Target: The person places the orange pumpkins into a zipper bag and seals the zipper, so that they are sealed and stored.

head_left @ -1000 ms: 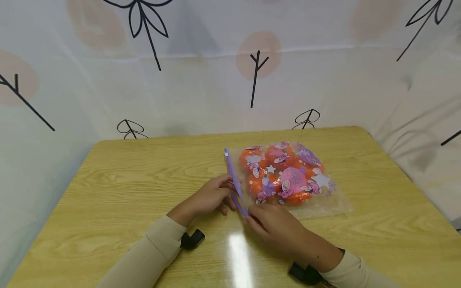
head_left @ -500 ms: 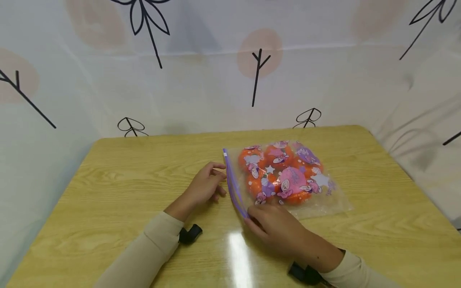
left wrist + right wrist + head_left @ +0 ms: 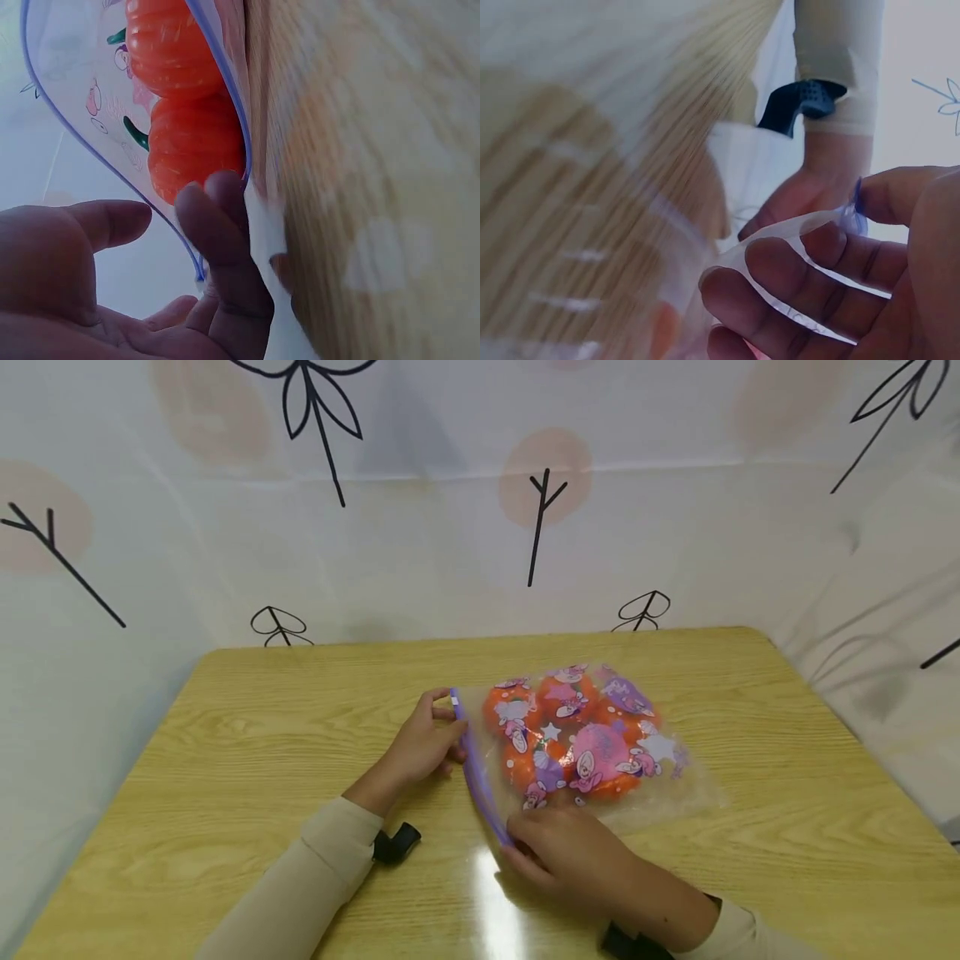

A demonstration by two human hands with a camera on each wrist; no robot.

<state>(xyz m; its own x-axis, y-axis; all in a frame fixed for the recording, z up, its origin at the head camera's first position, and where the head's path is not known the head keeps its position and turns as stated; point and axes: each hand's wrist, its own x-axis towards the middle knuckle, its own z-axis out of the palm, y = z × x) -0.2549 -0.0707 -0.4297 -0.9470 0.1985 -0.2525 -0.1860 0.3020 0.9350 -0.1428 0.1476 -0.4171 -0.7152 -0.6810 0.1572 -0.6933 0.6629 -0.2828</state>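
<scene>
A clear zip bag (image 3: 675, 797) with pink and purple cartoon prints lies on the table, holding several orange toy pumpkins (image 3: 195, 142) with green stems. Its purple zip edge (image 3: 480, 793) faces left, and the left wrist view shows the mouth parted. Beside the far part of that edge is my left hand (image 3: 423, 739); thumb and fingers stand apart around the zip, with no pinch visible. My right hand (image 3: 577, 852) pinches the zip's near corner between thumb and index finger, seen in the right wrist view as a purple end (image 3: 853, 214). A white piece sits at the zip's far end.
The bag and hands are over a wooden table (image 3: 285, 718). Behind it hangs a white printed cloth (image 3: 420, 552). Each wrist wears a black device, such as the left wrist's camera mount (image 3: 397, 843).
My right hand has drawn the bag slightly left and toward me. The left hand came away from the middle of the zip edge and is now by its far part.
</scene>
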